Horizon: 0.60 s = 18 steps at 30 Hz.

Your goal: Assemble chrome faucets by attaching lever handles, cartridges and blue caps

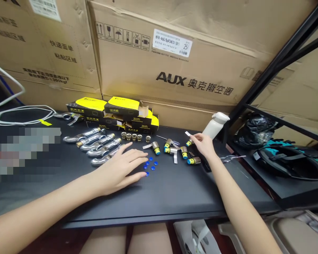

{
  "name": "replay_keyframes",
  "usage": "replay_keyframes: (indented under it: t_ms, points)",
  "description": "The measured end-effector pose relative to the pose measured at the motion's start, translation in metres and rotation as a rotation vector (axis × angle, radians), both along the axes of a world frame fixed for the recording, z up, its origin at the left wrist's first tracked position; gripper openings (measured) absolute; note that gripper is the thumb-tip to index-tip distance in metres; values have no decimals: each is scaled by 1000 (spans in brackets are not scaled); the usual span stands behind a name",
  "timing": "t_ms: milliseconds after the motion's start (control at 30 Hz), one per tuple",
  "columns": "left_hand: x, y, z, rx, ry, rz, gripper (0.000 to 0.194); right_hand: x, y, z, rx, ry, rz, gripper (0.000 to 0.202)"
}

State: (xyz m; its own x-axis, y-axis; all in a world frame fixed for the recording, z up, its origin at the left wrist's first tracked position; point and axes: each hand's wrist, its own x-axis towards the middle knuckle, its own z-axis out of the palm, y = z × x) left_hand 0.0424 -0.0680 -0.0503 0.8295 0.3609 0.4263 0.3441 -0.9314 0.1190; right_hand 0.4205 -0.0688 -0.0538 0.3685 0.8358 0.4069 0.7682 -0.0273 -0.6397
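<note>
My left hand lies palm down with its fingers spread, beside several small blue caps. The index finger reaches toward one cap; whether it touches is unclear. Behind that hand is a row of curved chrome tap spouts, partly covered by it. My right hand is closed on a lever tap valve with a yellow and blue end, its flat lever sticking out past the fingers. More lever tap valves lie to the left of the right hand. Several metal ring nuts stand between spouts and valves.
Stacked black and yellow boxes stand at the back against large cartons. A white bottle is behind my right hand. A white cable lies at the left. A black rack and a helmet are at the right.
</note>
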Motion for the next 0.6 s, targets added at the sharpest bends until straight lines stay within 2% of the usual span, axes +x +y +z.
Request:
replay_keyframes:
  t_ms: [167, 300, 400, 500, 600]
  points:
    - [-4, 8, 6, 23, -14, -3, 25, -8, -1, -1, -114, -130, 85, 31]
    - [-8, 14, 10, 20, 34, -30, 23, -10, 0, -3, -139, -188, 120, 29]
    - [-11, 22, 9, 22, 62, -5, 25, -10, 1, -6, -139, -203, 133, 26]
    - [-13, 29, 7, 22, 64, 73, 36, -13, 1, -7, -131, -204, 139, 26]
    - [-13, 33, 5, 21, 83, 215, 51, -15, 0, -8, -118, -211, 135, 27]
